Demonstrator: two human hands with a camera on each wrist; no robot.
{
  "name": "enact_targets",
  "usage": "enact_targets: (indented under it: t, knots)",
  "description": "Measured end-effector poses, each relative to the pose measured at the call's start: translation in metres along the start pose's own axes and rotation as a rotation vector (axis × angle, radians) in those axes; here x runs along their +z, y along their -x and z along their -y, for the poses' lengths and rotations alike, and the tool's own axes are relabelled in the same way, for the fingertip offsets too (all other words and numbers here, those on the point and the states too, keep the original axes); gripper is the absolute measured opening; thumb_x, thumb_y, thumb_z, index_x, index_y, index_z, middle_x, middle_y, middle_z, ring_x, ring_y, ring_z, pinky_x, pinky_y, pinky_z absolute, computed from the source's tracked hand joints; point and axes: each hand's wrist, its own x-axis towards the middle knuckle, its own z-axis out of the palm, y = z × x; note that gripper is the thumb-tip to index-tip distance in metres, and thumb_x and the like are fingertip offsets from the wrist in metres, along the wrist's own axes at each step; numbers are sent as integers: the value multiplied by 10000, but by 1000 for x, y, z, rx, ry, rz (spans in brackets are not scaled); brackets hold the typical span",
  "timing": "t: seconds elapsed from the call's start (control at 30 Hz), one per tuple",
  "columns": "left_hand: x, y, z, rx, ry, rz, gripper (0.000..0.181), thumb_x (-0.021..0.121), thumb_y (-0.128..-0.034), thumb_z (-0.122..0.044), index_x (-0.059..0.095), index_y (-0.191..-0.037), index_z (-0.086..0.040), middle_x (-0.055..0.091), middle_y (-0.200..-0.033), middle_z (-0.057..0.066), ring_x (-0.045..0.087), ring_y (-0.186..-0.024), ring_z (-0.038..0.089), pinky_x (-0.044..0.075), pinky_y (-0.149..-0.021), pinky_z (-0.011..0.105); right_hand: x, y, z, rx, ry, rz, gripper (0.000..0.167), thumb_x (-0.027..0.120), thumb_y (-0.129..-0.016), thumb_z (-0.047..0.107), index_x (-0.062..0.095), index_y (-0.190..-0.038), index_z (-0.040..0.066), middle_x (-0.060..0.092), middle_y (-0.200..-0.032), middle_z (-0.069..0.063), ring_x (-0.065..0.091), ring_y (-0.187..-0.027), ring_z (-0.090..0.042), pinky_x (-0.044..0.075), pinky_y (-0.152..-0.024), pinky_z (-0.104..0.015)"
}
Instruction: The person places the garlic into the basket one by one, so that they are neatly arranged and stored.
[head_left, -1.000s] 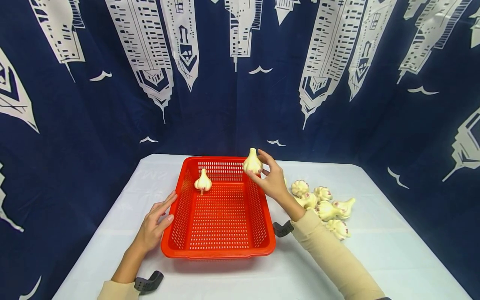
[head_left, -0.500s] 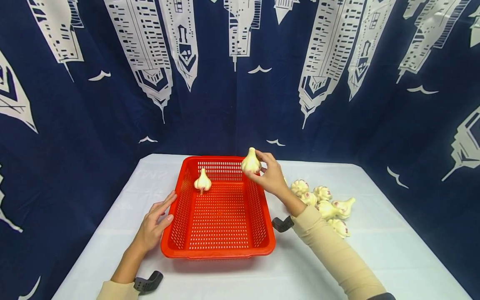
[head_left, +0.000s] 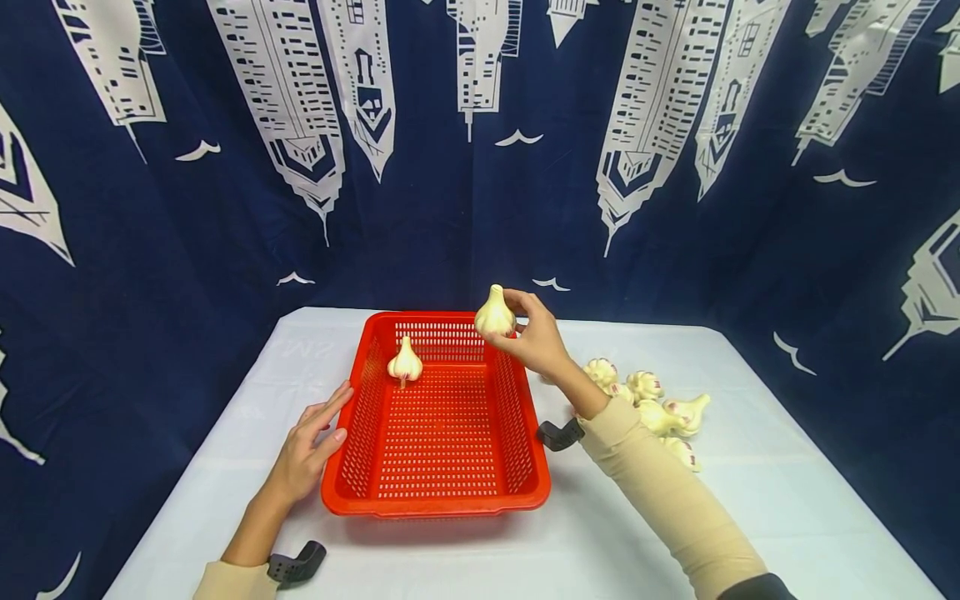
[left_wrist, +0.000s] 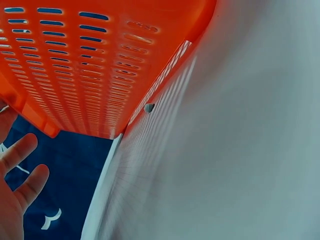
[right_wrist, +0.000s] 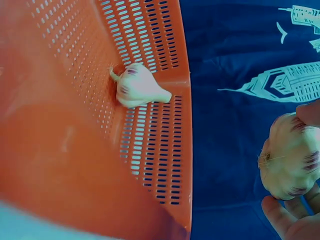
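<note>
Holding one garlic bulb (head_left: 493,317) by its swollen body, the right hand (head_left: 538,335) keeps its grip closed around it, thumb on the near side and fingers on the far side. The bulb is up in the air by the far right corner of the red basket (head_left: 438,507), its neck pointing upward in the head view. It is creamy white and pear-shaped, with a plump, ribbed body narrowing to a smooth, blunt neck. The right wrist view shows reddish-purple streaks on its skin and a small tuft of thin roots at the base.

Another garlic bulb of the same look, the basket bulb (head_left: 405,364), sits near the far left corner of the basket, neck up, with a short root tail below it. More bulbs lie in a loose heap (head_left: 678,417) between the basket and the right edge of the tabletop (head_left: 787,508), some of them partly hidden by the right sleeve (head_left: 667,500).

The left hand (head_left: 303,450) has a released grip, fingers extended and tips resting at the left rim of the basket. Near the far left corner of the tabletop are pale marks like letters, too faint to read. Behind, a navy curtain (head_left: 480,225) carries white printed buildings, upside down
</note>
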Motion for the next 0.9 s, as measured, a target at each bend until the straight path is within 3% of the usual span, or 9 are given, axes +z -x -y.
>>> enact_targets:
  t: [0.53, 0.9]
  knots:
    - [-1, 1, 1, -13, -10, 10, 539, 560, -886, -36, 520, -1423, -25, 467, -1491, 125, 492, -1140, 220, 414, -815, 325, 20, -15, 10, 13, -16, 42, 678, 843, -767, 130, 499, -1332, -20, 607, -1229, -181, 596, -1115, -322, 476, -973, -438]
    - [-1, 1, 0, -18, -11, 15, 539, 564, -890, -40, 517, -1426, -26, 464, -1495, 118, 489, -1148, 226, 411, -824, 296, 40, -23, 16, 64, -12, 78, 677, 849, -750, 122, 476, -1301, -5, 608, -1238, -191, 592, -1127, -307, 512, -884, -419]
